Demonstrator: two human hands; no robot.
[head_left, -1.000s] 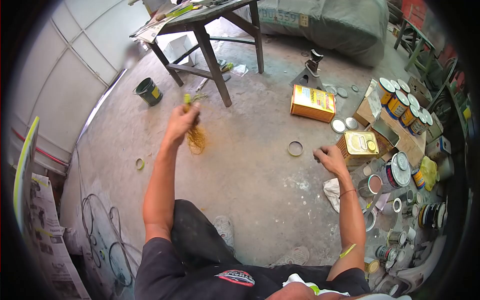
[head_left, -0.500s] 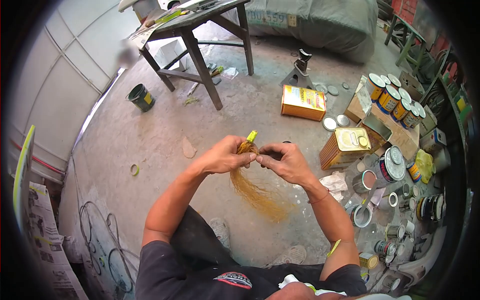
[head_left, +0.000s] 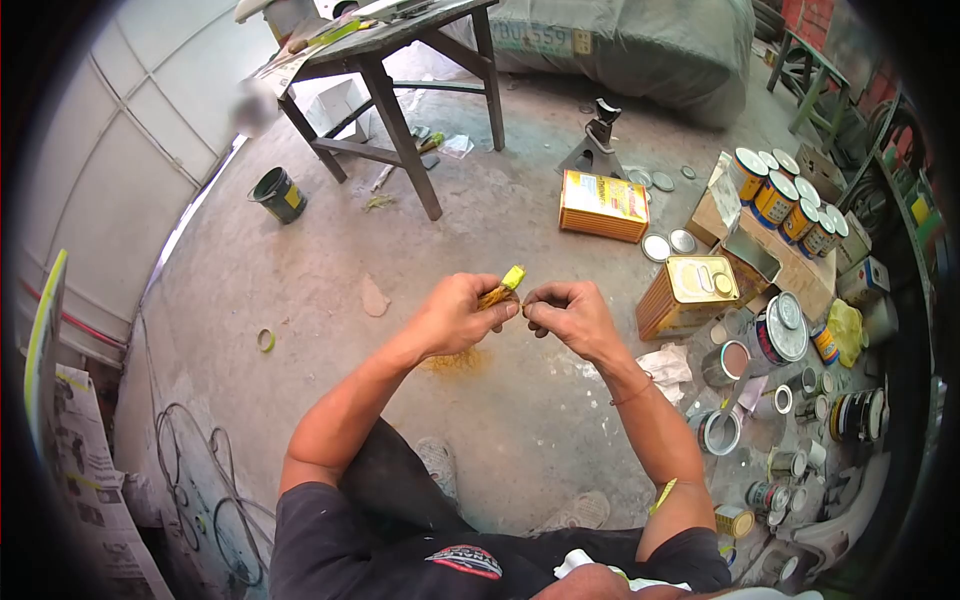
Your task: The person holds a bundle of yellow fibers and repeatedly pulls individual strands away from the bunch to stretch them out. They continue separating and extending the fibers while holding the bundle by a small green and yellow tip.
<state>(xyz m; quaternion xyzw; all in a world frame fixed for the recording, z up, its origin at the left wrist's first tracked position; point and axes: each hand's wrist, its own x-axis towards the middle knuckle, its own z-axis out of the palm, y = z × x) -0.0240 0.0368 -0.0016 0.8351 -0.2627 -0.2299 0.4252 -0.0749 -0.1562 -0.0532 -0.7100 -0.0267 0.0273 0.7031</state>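
Observation:
A bundle of thin golden-brown fibres (head_left: 492,297), bound at its top with bright yellow-green tape (head_left: 513,277), is gripped in my left hand (head_left: 462,310). Its loose strands show blurred below that hand. Close by on the right, my right hand (head_left: 568,318) has its fingers curled and pinched together near the bundle; what is between the fingertips is too small to make out. Both hands are in front of my chest, above the concrete floor.
A dark wooden table (head_left: 372,62) stands ahead. On the right are a red-yellow tin (head_left: 604,206), a gold square can (head_left: 688,296) and several paint cans (head_left: 776,200). A dark bucket (head_left: 279,196) and a hose (head_left: 228,490) lie left.
The loose strands have swung from lower right to beneath my left hand. The taped end has tilted right, and my right hand's fingers have curled in more.

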